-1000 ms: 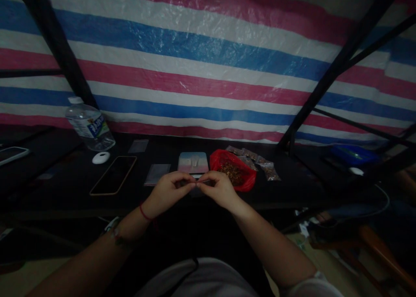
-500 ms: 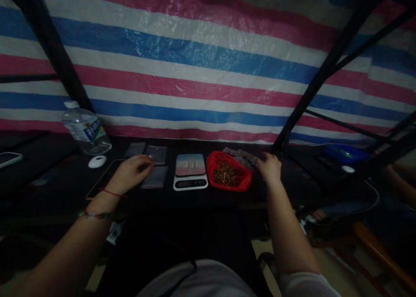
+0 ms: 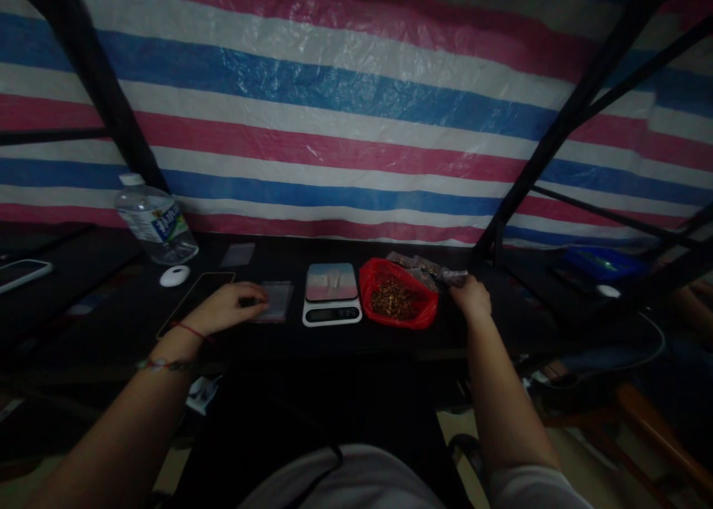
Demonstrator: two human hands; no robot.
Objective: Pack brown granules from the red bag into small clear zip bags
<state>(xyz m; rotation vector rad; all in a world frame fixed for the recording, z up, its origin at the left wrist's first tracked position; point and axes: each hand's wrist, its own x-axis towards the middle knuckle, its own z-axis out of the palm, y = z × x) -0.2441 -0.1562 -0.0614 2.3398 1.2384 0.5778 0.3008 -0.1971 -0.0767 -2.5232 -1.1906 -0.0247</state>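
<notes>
My left hand (image 3: 237, 306) is at the left edge of a flat clear plastic bag (image 3: 277, 301), thumb and fingers closed on it. My right hand (image 3: 472, 299) pinches a small filled plastic bag (image 3: 454, 277) beside several similar filled bags (image 3: 424, 266). An open red plastic bag (image 3: 426, 308) of small brown pieces (image 3: 393, 299) stands left of my right hand. Between the hands sits a white digital kitchen scale (image 3: 333, 313) with a small clear object (image 3: 333, 279) on its plate. Farther back lies another flat clear bag (image 3: 238, 254).
A phone-like flat panel (image 3: 194, 301) lies partly under my left wrist. Behind it are a white oval object (image 3: 174, 276) and a clear bottle (image 3: 159, 223). Another phone (image 3: 25, 273) lies far left. A blue tray (image 3: 604, 262) and a person's arm (image 3: 694, 308) are at right.
My left hand has come nearer to me; the back middle clear bag is gone from its spot, seemingly drawn onto the front one. My right hand has lowered, its fingers closing on a filled bag.
</notes>
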